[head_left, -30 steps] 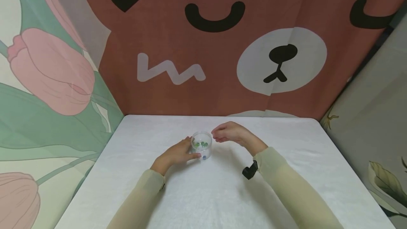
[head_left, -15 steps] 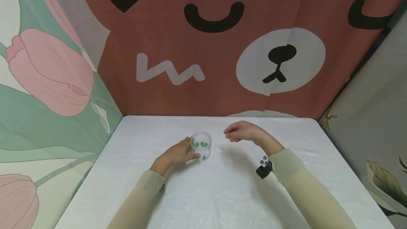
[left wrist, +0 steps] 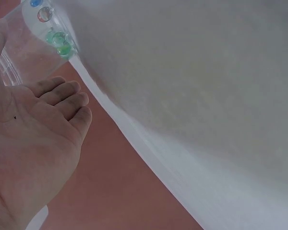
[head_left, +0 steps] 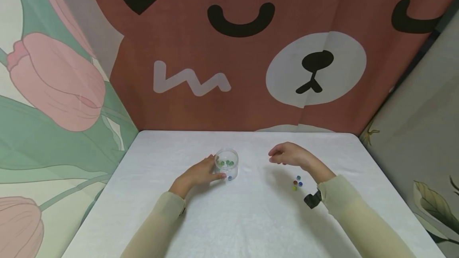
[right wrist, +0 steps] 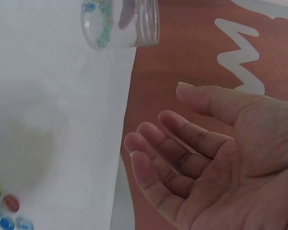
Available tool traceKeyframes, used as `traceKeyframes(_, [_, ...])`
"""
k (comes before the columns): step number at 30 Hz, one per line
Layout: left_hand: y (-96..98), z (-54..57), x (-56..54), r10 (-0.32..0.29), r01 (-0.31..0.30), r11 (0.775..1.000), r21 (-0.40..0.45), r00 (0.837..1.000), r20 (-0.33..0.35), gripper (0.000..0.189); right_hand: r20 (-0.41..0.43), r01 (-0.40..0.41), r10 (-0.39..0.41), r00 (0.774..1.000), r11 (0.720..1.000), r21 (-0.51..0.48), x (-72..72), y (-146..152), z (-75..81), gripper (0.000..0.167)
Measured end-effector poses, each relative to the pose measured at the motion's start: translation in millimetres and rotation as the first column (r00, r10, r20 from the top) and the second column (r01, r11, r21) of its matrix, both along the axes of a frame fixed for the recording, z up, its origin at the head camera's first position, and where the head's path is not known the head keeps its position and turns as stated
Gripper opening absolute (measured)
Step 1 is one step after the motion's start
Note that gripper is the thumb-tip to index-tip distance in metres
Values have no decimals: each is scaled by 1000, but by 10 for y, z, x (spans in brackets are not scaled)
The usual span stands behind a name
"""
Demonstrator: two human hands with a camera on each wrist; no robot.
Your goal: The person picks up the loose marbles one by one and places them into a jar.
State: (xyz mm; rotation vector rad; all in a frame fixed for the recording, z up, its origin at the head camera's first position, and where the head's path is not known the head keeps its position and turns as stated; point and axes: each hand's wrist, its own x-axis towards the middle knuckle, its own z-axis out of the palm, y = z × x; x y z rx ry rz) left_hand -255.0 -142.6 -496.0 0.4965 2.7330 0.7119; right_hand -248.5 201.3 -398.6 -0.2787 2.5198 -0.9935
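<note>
A clear round jar (head_left: 233, 171) stands upright on the white table, several green marbles (head_left: 229, 163) and a blue one (head_left: 230, 178) showing through its wall. My left hand (head_left: 196, 175) holds the jar from the left, with the thumb on its near side and the fingers round its far side. To the right, above the table, hovers my right hand (head_left: 293, 155); its palm in the right wrist view is bare and the fingers are loosely bent. Several loose marbles lie below it: a red marble (head_left: 295, 182), a yellow-green marble (head_left: 295, 188) and blue marbles (head_left: 300, 184).
The white tabletop (head_left: 229, 226) ends at the back against a brown curtain (head_left: 201, 114) with a printed animal face. A tulip-printed cloth (head_left: 57, 83) hangs on the left and a pale cloth (head_left: 423, 130) on the right. A black wrist camera (head_left: 312, 200) sits under the right sleeve.
My right hand has moved right, away from the jar, and is now above the loose marbles, which have come into view from behind the arm. The left hand and jar have stayed put.
</note>
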Motion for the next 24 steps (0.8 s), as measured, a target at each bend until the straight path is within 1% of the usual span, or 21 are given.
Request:
traceKeyframes(4, [-6,-14,-10,-3,3,1000,7,1000,2,104,-11,21,-20,1000,999,43,46,94,-54,34])
traceKeyframes(8, [-12,-30,-18,-3,3,1000,4,1000,5,105,-40,30,-26,999,994,101,95,181,-111,37])
traceKeyframes(13, [-17,-50,-29,-3,3,1000,-1,1000,1,105,-91,21,-8,996,990,142,155,311,-198,37])
traceKeyframes(18, [-5,-23,-16,3,-3,1000,8,1000,1,104,-126,26,-2,992,982,186,204,464,-320,35])
traceKeyframes(24, [-10,-12,-5,0,0,1000,21,1000,-7,102,-136,37,-7,991,975,218,253,615,-448,32])
